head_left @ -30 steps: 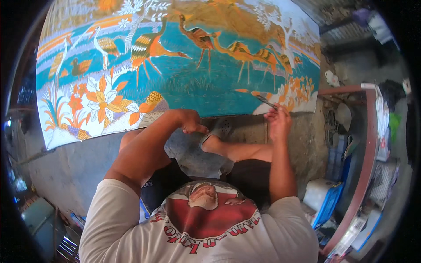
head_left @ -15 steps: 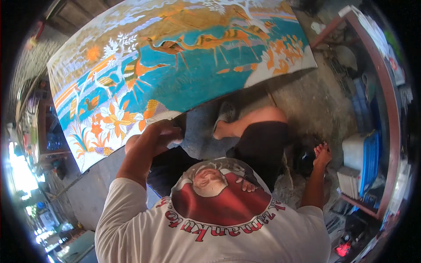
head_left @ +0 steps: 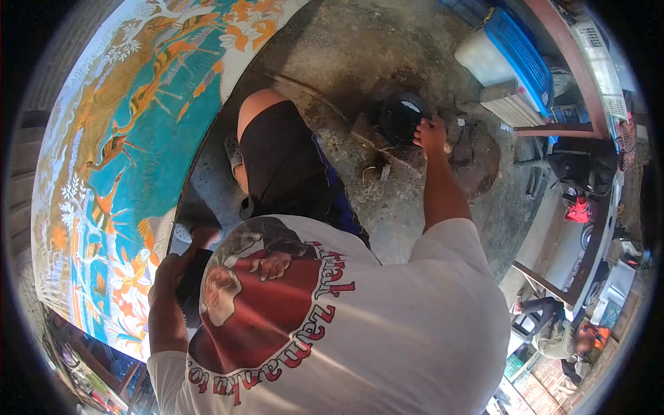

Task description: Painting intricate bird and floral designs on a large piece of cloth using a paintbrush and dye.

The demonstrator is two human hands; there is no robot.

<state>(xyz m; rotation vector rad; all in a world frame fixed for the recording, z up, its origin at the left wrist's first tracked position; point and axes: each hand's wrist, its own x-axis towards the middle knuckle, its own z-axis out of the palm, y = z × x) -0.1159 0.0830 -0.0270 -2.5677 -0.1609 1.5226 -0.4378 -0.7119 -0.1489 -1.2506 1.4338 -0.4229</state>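
My right hand (head_left: 430, 134) reaches out to the right, its fingers curled together at the rim of a dark round pan (head_left: 400, 119) on the floor. Whatever is between those fingers is too small to make out. On my left hangs or leans a large painted cloth (head_left: 162, 131), with orange long-legged birds, turquoise water and orange and white flowers. My left hand (head_left: 174, 268) is low beside the cloth's near edge and my left leg. Its fingers are mostly hidden, so I cannot see whether it holds anything.
Stained concrete floor (head_left: 332, 55) surrounds the pan, with small scraps on it. A white bin with a blue lid (head_left: 515, 59) stands at the far right, beside a brown frame (head_left: 584, 83). Farther off at the lower right sits another person (head_left: 557, 339).
My view and body have turned to the right, so the cloth now lies at the left. My right hand has come to the dark pan's rim. My left hand stays by the cloth's edge.
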